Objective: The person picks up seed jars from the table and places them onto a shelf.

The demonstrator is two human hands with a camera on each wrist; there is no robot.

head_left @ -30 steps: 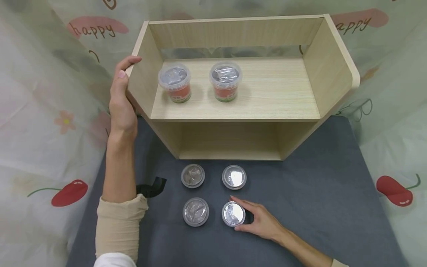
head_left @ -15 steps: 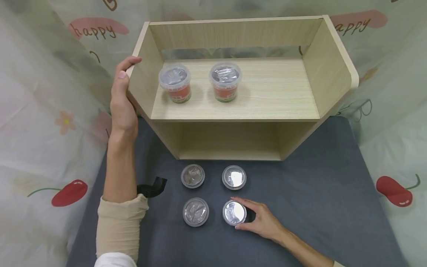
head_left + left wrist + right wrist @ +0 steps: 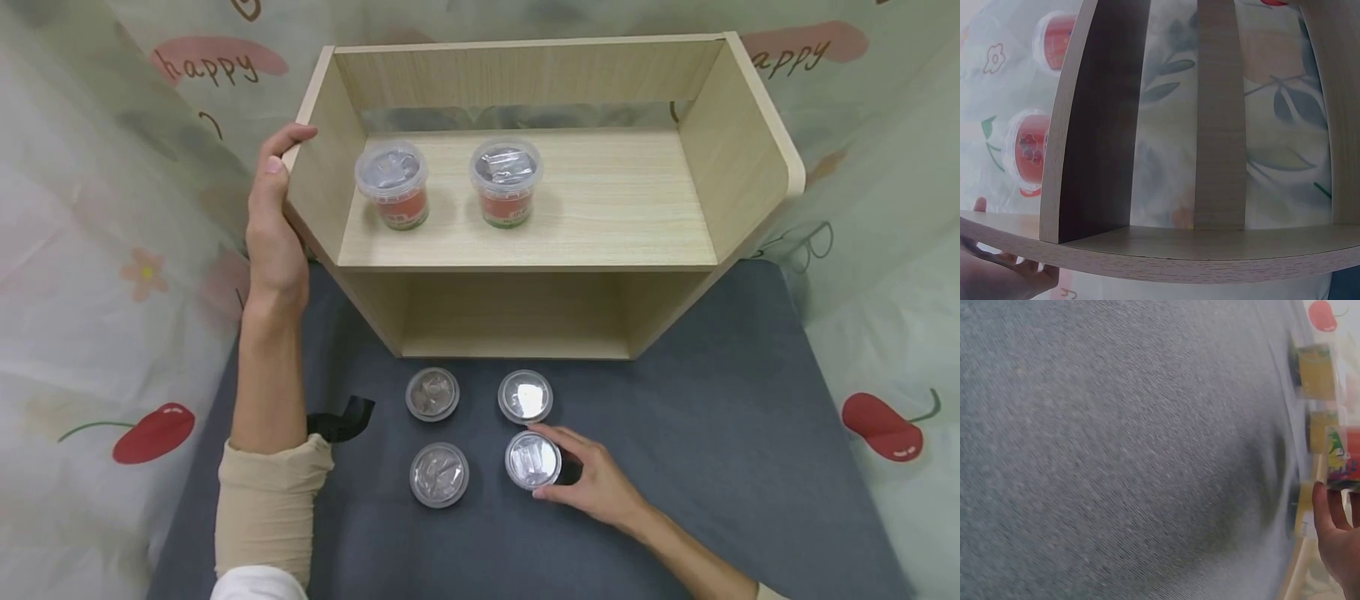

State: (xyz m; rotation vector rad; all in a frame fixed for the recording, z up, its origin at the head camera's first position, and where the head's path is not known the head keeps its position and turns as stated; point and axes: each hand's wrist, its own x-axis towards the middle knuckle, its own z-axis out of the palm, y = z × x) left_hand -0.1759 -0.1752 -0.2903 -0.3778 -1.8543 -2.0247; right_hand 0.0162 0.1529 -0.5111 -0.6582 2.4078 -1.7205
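My left hand (image 3: 277,217) grips the left side panel of a pale wooden two-tier shelf (image 3: 600,200); in the left wrist view its fingers (image 3: 1035,275) curl at the panel's edge. My right hand (image 3: 600,483) pinches a small clear-lidded tub (image 3: 532,460) between thumb and fingers, from its right side. In the right wrist view this tub (image 3: 1344,459) has a red body with a colourful label, and it is held off the grey cloth. Two red tubs, one on the left (image 3: 392,185) and one nearer the middle (image 3: 506,183), stand on the upper board.
Three more lidded tubs stand on the grey cloth (image 3: 712,433): back left (image 3: 432,394), back right (image 3: 525,397) and front left (image 3: 439,475). A black strap (image 3: 343,419) lies beside the left forearm. Patterned curtains (image 3: 112,292) hang around the table.
My right hand has lifted the tub and moved it slightly forward and right, toward the back-right tub. My left hand keeps its grip on the shelf.
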